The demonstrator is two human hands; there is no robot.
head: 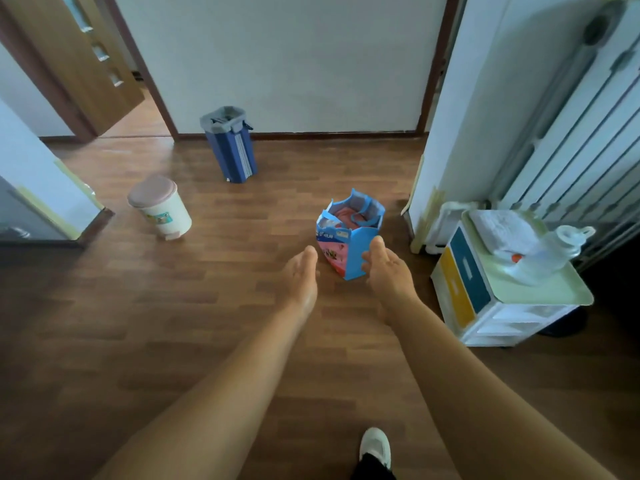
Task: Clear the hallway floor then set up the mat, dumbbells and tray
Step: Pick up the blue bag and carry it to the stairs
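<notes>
Both bare arms reach forward over the wooden floor (207, 306) at the centre of the frame. The left hand (300, 275) is released, fingers straight and together, holding nothing, just left of a blue bag (346, 237). The right hand (386, 268) is also released, fingers loosely spread, and it overlaps the bag's near right corner; whether it touches cannot be told. The bag stands upright on the floor, right of centre, with pink cloth inside. A white bin (161, 206) with a pink lid stands at left, and a blue bucket (230, 147) by the far wall. The pale green tray (540, 294) lies at right on a drawer unit (464, 289), carrying a clear jug (561, 245). A white shoe (375, 445) shows at the bottom edge.
</notes>
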